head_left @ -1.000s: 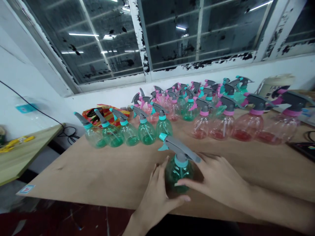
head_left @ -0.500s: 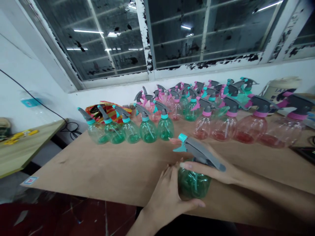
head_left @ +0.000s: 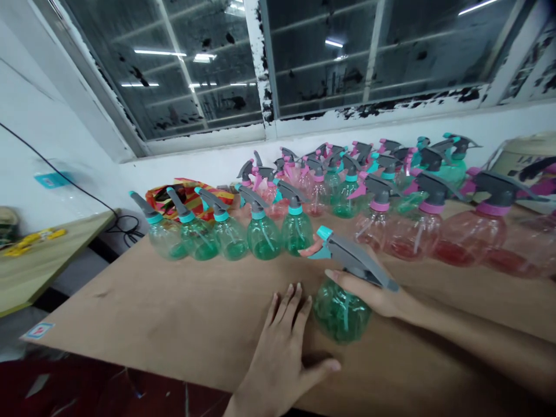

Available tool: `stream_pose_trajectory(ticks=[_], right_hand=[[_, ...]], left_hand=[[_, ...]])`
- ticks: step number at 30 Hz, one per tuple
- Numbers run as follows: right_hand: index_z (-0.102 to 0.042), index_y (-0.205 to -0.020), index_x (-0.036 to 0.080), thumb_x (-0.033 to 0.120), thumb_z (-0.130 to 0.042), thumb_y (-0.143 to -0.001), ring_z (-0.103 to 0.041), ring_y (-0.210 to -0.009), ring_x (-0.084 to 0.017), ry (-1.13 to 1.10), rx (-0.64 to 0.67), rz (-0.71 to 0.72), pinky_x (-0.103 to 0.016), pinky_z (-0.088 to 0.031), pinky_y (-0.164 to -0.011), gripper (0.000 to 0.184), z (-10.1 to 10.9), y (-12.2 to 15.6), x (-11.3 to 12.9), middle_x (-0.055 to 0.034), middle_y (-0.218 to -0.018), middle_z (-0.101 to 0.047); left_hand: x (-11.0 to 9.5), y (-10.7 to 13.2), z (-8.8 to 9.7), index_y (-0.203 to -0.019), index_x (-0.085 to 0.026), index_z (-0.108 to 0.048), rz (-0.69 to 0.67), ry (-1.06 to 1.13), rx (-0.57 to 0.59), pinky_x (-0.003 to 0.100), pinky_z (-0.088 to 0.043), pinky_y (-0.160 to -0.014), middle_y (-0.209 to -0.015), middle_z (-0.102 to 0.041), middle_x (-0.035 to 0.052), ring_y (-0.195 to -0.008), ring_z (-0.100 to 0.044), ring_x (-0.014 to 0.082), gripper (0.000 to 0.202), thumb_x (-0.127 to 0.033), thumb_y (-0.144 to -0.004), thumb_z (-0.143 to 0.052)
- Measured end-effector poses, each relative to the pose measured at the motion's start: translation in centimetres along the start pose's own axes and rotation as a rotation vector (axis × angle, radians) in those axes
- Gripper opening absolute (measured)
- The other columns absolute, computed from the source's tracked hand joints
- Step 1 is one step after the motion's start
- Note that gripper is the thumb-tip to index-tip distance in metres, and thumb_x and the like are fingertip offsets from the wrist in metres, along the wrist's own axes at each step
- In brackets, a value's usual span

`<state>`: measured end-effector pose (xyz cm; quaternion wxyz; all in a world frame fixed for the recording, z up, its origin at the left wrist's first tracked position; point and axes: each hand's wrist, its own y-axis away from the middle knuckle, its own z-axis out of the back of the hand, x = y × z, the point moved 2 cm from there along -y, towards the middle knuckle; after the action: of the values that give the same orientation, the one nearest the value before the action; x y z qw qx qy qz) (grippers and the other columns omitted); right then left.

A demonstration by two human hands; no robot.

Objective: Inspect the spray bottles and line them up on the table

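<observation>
A clear green spray bottle (head_left: pixel 341 315) with a grey and teal trigger head stands upright near the table's front. Around its neck, just under the head, my right hand (head_left: pixel 369 292) is closed, a fingertip showing by the teal trigger. Left of the bottle, my left hand (head_left: pixel 282 347) rests open on the tabletop, fingers spread and apart from the bottle. Behind them, a row of green spray bottles (head_left: pixel 264 237) stands at the left. A row of pink spray bottles (head_left: pixel 406 234) with red liquid stands at the right.
More green and pink bottles (head_left: pixel 319 194) crowd the back of the brown table (head_left: pixel 174 313) along the wall. A striped red and yellow bag (head_left: pixel 186 194) lies at the back left. A side table (head_left: pixel 73 255) and a black cable (head_left: pixel 130 229) are at far left.
My left hand has let go of the green bottle's side and moved left onto the table. The right hand keeps its hold at the neck. The view has shifted slightly.
</observation>
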<state>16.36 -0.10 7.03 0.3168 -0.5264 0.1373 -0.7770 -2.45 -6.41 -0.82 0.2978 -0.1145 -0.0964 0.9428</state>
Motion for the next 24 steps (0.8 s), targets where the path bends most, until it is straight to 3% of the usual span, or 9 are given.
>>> stream_pose_trajectory(ticks=[6,15,19,24], right_hand=[[-0.063,-0.095,0.026,0.037,-0.054,-0.091,-0.046,-0.051,-0.012,-0.117,0.039,-0.067,-0.027,-0.041,-0.054,0.014,-0.32,-0.68,-0.32,0.0036,-0.067,-0.057],[-0.055,-0.075,0.023,0.038,-0.053,-0.092,-0.053,-0.059,-0.013,-0.076,0.021,-0.014,-0.029,-0.047,-0.064,0.023,-0.25,-0.27,-0.40,0.0023,-0.068,-0.057],[-0.063,-0.089,0.026,0.037,-0.052,-0.092,-0.056,-0.058,-0.014,-0.064,0.043,-0.005,-0.031,-0.049,-0.068,0.016,-0.13,-0.30,-0.13,0.0028,-0.068,-0.059],[-0.065,-0.115,0.028,0.038,-0.051,-0.093,-0.056,-0.052,-0.014,-0.024,0.056,-0.060,-0.029,-0.051,-0.060,0.029,-0.07,0.00,0.04,0.0029,-0.064,-0.061]], left_hand=[[-0.21,-0.16,0.30,-0.146,-0.010,-0.033,0.016,0.010,0.029,0.059,-0.033,-0.108,-0.151,-0.034,0.0200,-0.140,-0.030,0.0362,0.084,-0.066,-0.087,-0.054],[0.10,-0.24,0.06,-0.147,-0.011,-0.030,-0.013,0.026,0.003,0.059,-0.032,-0.109,-0.153,-0.032,0.0199,-0.140,-0.030,0.0360,0.082,-0.057,-0.087,-0.061],[0.19,-0.16,-0.09,-0.147,-0.012,-0.030,-0.016,0.026,-0.022,0.059,-0.034,-0.108,-0.153,-0.033,0.0185,-0.139,-0.032,0.0362,0.081,-0.056,-0.087,-0.061],[0.13,-0.32,-0.11,-0.146,-0.011,-0.032,-0.014,0.008,-0.016,0.060,-0.034,-0.107,-0.151,-0.036,0.0190,-0.138,-0.033,0.0368,0.078,-0.055,-0.088,-0.060]])
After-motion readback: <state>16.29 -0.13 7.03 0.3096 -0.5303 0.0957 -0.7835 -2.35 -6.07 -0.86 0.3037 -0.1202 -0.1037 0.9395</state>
